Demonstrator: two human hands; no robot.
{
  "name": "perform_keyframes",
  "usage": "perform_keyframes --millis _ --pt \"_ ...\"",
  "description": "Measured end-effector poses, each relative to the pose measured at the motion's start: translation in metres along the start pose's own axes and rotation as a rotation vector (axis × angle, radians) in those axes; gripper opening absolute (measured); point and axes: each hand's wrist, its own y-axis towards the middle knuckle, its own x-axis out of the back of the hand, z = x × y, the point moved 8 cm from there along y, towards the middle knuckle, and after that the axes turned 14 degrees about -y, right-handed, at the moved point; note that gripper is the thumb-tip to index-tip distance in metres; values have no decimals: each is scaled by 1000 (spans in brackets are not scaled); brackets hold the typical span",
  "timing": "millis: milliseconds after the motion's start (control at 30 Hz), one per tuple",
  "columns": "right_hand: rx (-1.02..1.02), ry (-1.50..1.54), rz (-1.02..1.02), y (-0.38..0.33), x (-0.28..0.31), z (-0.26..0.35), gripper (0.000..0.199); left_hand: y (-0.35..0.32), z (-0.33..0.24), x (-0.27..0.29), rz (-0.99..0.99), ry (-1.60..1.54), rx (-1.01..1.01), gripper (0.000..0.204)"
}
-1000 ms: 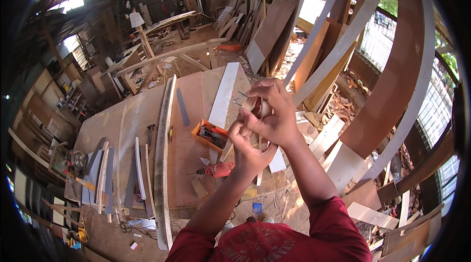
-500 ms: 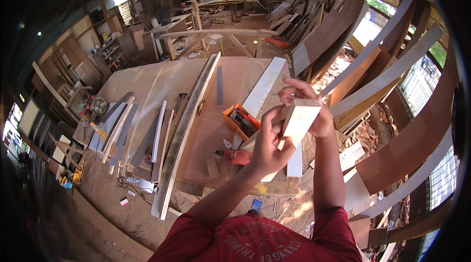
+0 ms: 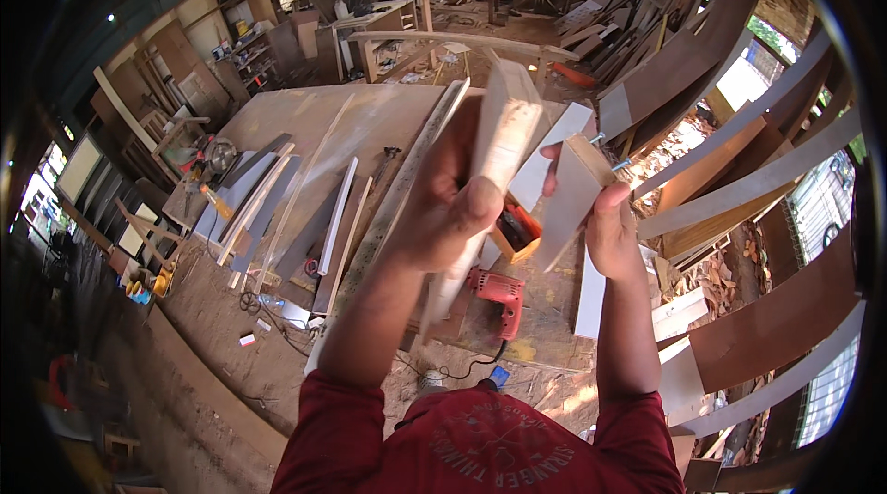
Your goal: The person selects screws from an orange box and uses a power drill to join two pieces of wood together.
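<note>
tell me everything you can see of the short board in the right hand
The short board has a smooth-looking greyish face and a light brown, wood-like edge. Two screw-like metal fasteners jut from its upper right edge. It is held tilted in the right hand, up off the worktable. Its lower end narrows in this view.

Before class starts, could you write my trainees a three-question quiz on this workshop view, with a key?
1. Which hand holds the flat board with metal fasteners sticking out of it?
2. True or false: the red power drill lies on the worktable.
3. What colour is the open bin seen between the hands? A) blue B) orange C) white

Key:
1. Right hand; the left hand grips a pale wooden bar.
2. True.
3. B.
</note>
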Motion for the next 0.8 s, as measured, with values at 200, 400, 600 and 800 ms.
perform_keyframes --millis 200,400,600,800 --pt "-12 -163 -124 1 -28 -8 86 -12 -27 72 235 286 381 75" --pt "-91 -172 -154 9 -87 -29 71 -51 -16 184 166 412 356 66" --pt "-237 -4 -28 19 -155 -55 60 -107 37 243 269 755 300 74" --pt "-87 -454 126 44 -207 -73 61 -138 77 290 257 618 328 72"
